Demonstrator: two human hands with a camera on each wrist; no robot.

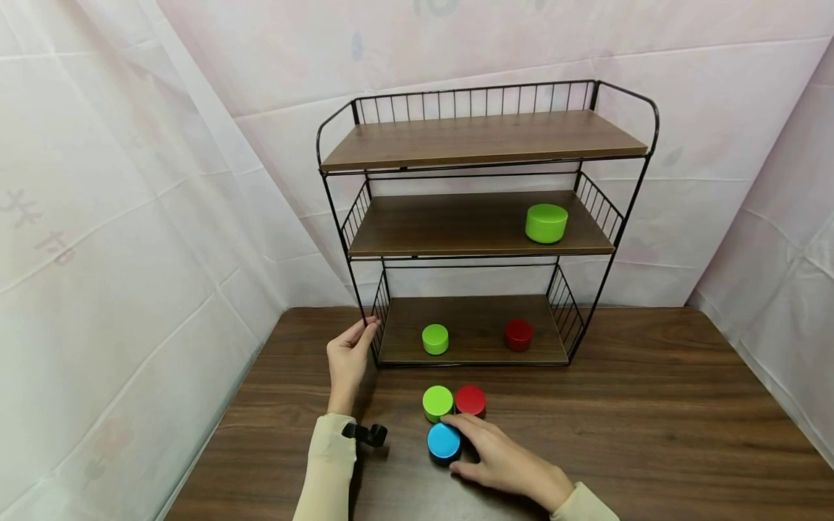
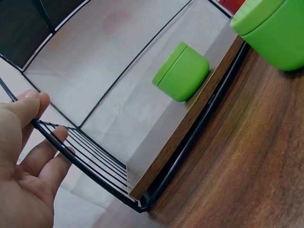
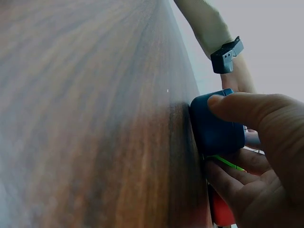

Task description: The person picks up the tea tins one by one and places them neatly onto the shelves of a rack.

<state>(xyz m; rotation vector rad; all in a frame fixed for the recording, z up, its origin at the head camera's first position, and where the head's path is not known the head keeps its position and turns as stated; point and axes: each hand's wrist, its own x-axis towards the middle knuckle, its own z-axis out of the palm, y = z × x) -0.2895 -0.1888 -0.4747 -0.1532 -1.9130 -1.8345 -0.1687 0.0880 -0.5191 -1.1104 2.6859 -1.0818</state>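
My left hand pinches the left front post of a black wire shelf rack, its thumb and forefinger on the thin metal bar, as the left wrist view also shows. On the table in front of the rack, my right hand holds a blue round box between thumb and fingers. The thumb lies against the box's near side in the right wrist view. Just behind the blue box stand a green round box and a red round box, side by side; the right fingertips are close to both.
The rack's bottom shelf bears a small green box on the left and a dark red one on the right. A larger green box stands toward the right of the middle shelf. White cloth hangs around the wooden table.
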